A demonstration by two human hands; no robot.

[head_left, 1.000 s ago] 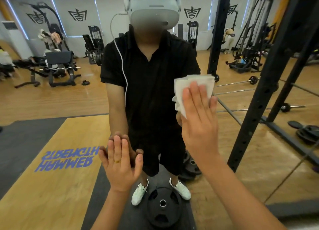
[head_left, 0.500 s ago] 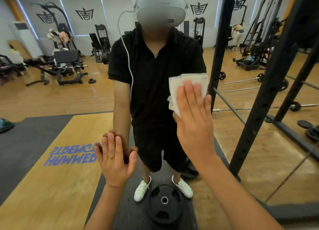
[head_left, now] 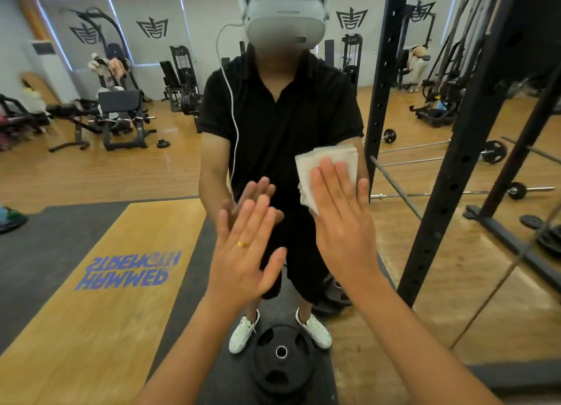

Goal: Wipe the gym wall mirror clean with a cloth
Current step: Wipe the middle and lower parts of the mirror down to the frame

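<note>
The gym wall mirror [head_left: 127, 173] fills the whole view and reflects me in a black shirt with a headset. My right hand [head_left: 341, 219] presses a folded white cloth [head_left: 326, 161] flat against the glass, fingers straight, at mid height right of centre. The cloth's lower half is hidden under the palm. My left hand [head_left: 246, 252], with a gold ring, is spread flat with straight fingers just left of the right hand; its reflection shows right behind it, so it is at or close to the glass.
A black power rack upright [head_left: 455, 149] stands at the right, with its reflection [head_left: 381, 79] beside it. A black weight plate [head_left: 280, 356] lies on the floor at my feet. Barbells [head_left: 425, 149], benches and machines show in the reflection.
My left hand has risen and moved right, closer to the right hand. The right hand with the cloth has slid a little lower on the glass.
</note>
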